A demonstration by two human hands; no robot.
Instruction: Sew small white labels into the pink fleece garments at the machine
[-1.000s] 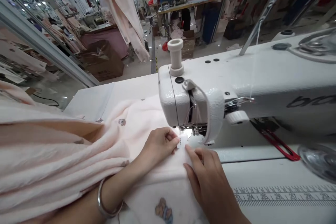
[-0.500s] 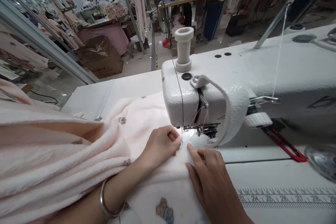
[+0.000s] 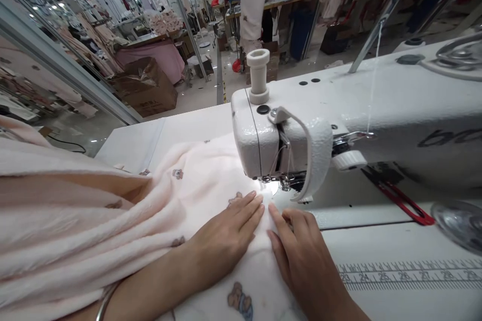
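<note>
Pale pink plush fabric [image 3: 211,165] with small bear prints lies across the bed of a white sewing machine [image 3: 286,150]. My left hand [image 3: 229,233] rests flat on it, fingers stretched toward the lit needle area, holding nothing. Just right of it, my right hand [image 3: 301,246] presses the fabric's edge with its index fingertip; the thumb is apart and the other fingers are curled. The presser foot [image 3: 285,183] stands close ahead of the fingertips. Glare hides the small white label there.
Thread snips with red handles [image 3: 410,205] lie on the machine table at right, near a clear round dish [image 3: 459,223]. A printed ruler [image 3: 406,276] runs along the table's front. Bunched fabric hangs at left. A cardboard box [image 3: 148,88] stands on the floor beyond.
My left hand has let go of its pinch at the small white label and now lies flat on the fabric. The right hand keeps nearly the same place. The view has shifted slightly.
</note>
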